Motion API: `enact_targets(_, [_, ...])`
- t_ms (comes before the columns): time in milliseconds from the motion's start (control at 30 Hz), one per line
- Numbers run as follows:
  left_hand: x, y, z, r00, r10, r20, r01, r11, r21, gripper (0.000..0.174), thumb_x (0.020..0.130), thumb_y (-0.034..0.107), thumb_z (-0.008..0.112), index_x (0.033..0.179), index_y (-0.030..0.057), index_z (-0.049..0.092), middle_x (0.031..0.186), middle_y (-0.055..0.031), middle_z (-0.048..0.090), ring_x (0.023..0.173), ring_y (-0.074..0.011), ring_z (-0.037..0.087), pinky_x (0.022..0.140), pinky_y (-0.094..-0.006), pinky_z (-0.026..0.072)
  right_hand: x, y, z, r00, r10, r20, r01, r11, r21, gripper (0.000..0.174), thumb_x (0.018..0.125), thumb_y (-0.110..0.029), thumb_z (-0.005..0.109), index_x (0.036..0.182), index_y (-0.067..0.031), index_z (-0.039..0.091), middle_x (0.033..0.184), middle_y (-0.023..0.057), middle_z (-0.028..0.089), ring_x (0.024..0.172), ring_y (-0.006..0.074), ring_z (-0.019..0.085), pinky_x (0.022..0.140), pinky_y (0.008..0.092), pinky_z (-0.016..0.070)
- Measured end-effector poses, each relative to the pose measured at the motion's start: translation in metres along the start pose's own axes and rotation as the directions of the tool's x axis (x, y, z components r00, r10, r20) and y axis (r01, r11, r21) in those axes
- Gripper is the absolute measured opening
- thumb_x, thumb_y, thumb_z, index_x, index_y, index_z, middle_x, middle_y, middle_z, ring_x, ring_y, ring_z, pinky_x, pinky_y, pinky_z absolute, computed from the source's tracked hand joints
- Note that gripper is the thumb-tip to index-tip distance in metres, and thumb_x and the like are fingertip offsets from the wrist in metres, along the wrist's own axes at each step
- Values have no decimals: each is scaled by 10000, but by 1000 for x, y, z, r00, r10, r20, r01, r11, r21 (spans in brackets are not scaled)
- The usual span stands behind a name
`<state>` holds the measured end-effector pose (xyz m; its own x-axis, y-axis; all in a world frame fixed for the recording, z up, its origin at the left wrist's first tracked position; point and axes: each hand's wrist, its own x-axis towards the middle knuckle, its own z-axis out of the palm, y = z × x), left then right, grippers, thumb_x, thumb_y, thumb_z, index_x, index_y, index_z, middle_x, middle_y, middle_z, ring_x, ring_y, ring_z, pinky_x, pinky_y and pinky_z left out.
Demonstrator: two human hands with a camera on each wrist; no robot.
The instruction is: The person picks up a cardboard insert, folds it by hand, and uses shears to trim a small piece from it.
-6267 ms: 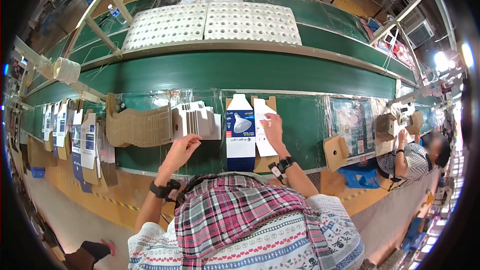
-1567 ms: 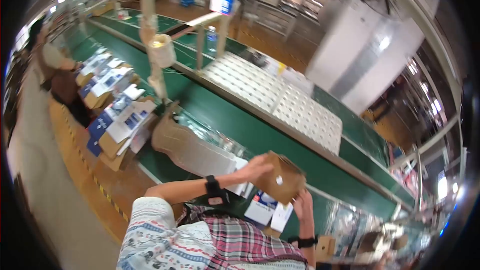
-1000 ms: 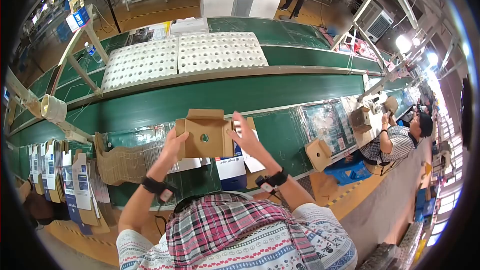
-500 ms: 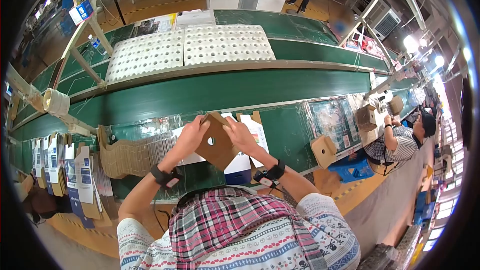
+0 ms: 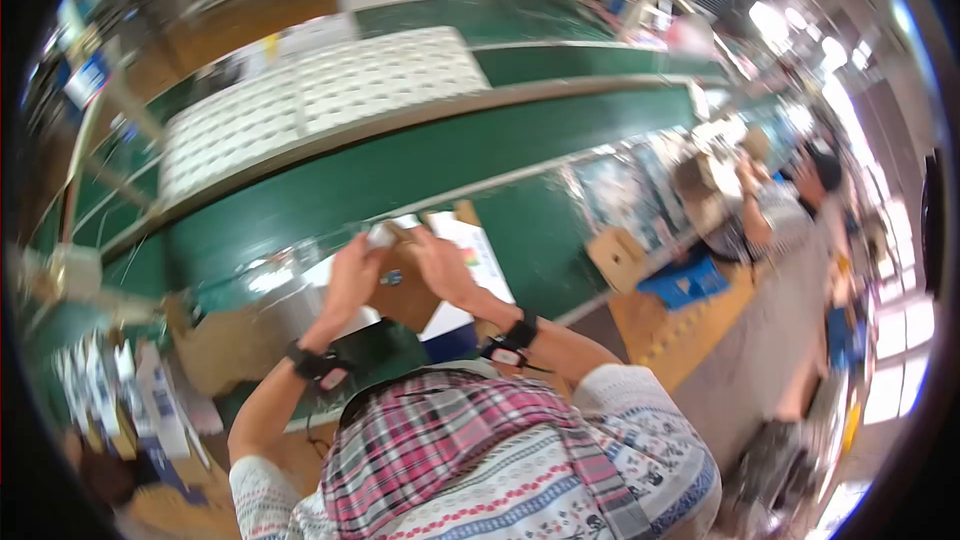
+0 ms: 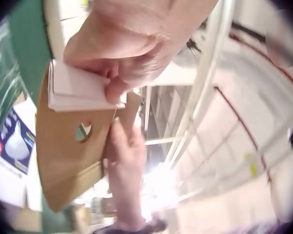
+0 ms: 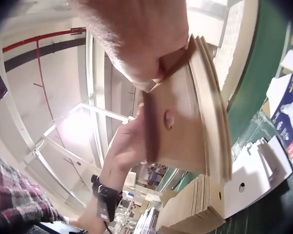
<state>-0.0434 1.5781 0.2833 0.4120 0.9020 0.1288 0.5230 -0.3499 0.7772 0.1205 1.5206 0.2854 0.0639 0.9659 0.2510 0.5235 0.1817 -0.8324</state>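
Both hands hold folded brown cardboard (image 5: 405, 302) with a round hole, raised above the table's near side. The left hand (image 5: 350, 282) grips its left edge; in the left wrist view the left hand (image 6: 132, 46) pinches a white flap (image 6: 78, 90) at one end. The right hand (image 5: 443, 268) grips the upper right edge, its fingers partly hidden. In the right wrist view several cardboard layers (image 7: 212, 112) lie together beneath the right hand (image 7: 141, 41). A blue-and-white printed carton (image 6: 17, 144) lies below, beside a white panel (image 5: 478, 252).
A row of brown cardboard (image 5: 230, 348) and printed cartons (image 5: 150, 390) stand at the left. White pieces with holes (image 7: 254, 178) lie near that row. White perforated trays (image 5: 390, 75) are beyond the belt (image 5: 400, 165). A cardboard piece (image 5: 616, 258) and a seated person (image 5: 775, 215) are at right.
About six seconds ago the hands held no cardboard; since then they have lifted the brown piece. Over the last half second both hands stay on it, while the head view has tilted and blurred.
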Motion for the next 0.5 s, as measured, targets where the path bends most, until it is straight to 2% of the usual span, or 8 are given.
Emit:
enact_targets(67, [8,4,-2,955,-142,259,164,984,-67,317,809,237,509,934,-54,530,680,-151,554,631,-212,527,580,-347,417,-6,26,-3,998,9,66,0,989,-145,259,839,-167,439,1051,-18,443,760,269,550,753,446,531,623,500,394])
enact_targets(100, [5,10,-3,925,-131,356,229,941,-249,359,846,284,474,977,-46,524,795,-93,553,757,-159,504,662,-300,415,-12,42,-5,998,-17,52,23,993,-117,252,847,-187,452,1042,-30,426,721,256,542,717,445,524,603,505,380])
enact_targets(133, [-2,13,0,930,-130,343,273,870,-410,399,878,319,456,1061,-32,508,953,-61,537,900,-137,477,776,-271,391,-18,33,-23,996,58,66,-54,996,-67,239,850,-193,450,1028,-36,427,696,249,531,685,432,518,598,498,374])
enact_targets(200, [-7,17,1,882,-204,424,412,770,-487,450,909,378,413,1172,19,472,1062,-78,532,1007,-155,476,859,-293,371,-30,46,-59,977,207,58,-202,976,-83,246,844,-169,426,1053,-40,436,697,238,541,696,403,542,592,458,406])
enact_targets(300, [-12,-10,5,869,-244,431,446,765,-464,430,913,378,393,1150,32,484,1008,-102,586,938,-184,555,800,-298,424,-65,122,-123,972,178,-151,-210,950,-233,275,829,-150,398,1079,-66,474,835,218,571,736,393,563,614,421,449])
enact_targets(367, [-19,-21,9,818,-302,489,508,778,-369,405,910,362,405,1122,29,495,955,-89,601,883,-164,571,766,-283,435,-95,140,-182,936,212,-281,-252,961,-116,328,815,-108,441,1134,-49,490,1040,191,546,821,327,587,718,372,464])
enact_targets(400, [-23,-26,10,793,-332,510,534,782,-322,392,909,354,412,1108,28,500,929,-83,609,856,-154,580,749,-276,440,-120,195,-197,893,109,-437,-274,902,-334,342,818,-114,475,1152,-40,489,1046,191,553,847,294,589,753,360,452])
enact_targets(500, [-35,-42,25,725,-377,576,572,796,-200,346,902,315,435,1075,25,510,895,-74,615,819,-138,584,731,-272,442,-160,226,-270,771,469,-430,-579,797,-169,386,822,-171,505,1181,-33,478,1044,205,562,888,295,572,777,364,431])
